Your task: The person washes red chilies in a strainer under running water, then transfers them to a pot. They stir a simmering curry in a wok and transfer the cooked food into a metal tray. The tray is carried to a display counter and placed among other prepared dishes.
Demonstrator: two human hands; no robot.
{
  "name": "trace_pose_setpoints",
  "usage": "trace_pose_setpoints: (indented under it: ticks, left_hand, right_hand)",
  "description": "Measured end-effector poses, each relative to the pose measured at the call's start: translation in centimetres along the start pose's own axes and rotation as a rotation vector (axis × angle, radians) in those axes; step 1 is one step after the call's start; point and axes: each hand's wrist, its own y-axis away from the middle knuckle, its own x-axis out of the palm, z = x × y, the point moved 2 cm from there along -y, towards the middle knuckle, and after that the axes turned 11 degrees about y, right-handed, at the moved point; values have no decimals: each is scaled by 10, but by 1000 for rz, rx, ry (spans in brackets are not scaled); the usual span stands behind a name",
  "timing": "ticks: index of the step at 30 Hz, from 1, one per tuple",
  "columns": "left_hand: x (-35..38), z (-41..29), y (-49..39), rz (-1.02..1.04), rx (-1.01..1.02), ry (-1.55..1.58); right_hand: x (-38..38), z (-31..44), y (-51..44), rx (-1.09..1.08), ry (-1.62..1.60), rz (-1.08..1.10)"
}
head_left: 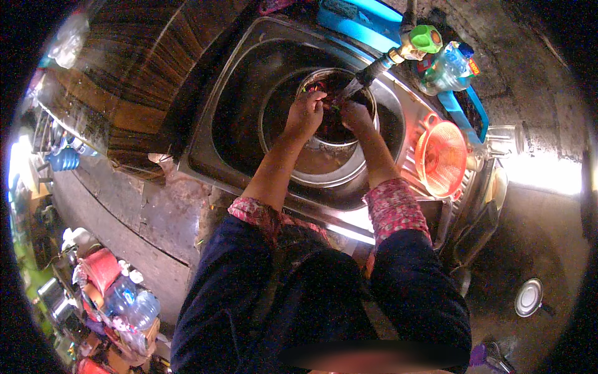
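A round metal pot (343, 141) stands in a wider metal basin (310, 175), which sits in a stainless steel sink (240, 140). Water runs into the pot from the tap (369, 72) with a green handle (425, 39). Dark contents with small reddish and green bits (317, 87) show inside the pot. At its left rim is my left hand (306, 112), fingers curled and thumb towards the middle. My right hand (357, 116) reaches in at the right side, its fingertips hidden. Whatever lies between the fingers of either hand is too dark to make out.
An orange plastic colander (441, 159) rests on the ridged drainboard right of the sink. Behind the tap are a blue plastic tray (359, 23) and a clear plastic bottle (448, 70). Wooden boards (135, 84) lie to the left. A metal lid (529, 298) is at the lower right.
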Motion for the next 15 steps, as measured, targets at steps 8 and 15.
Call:
trace_pose_setpoints:
  ticks: [8, 15]
  left_hand:
    - [21, 1, -21, 341, -430, 504]
    - [23, 53, -33, 430, -146, 414]
  right_hand:
    - [-69, 18, 15, -92, -130, -27]
    - [-88, -33, 38, 123, -646, -160]
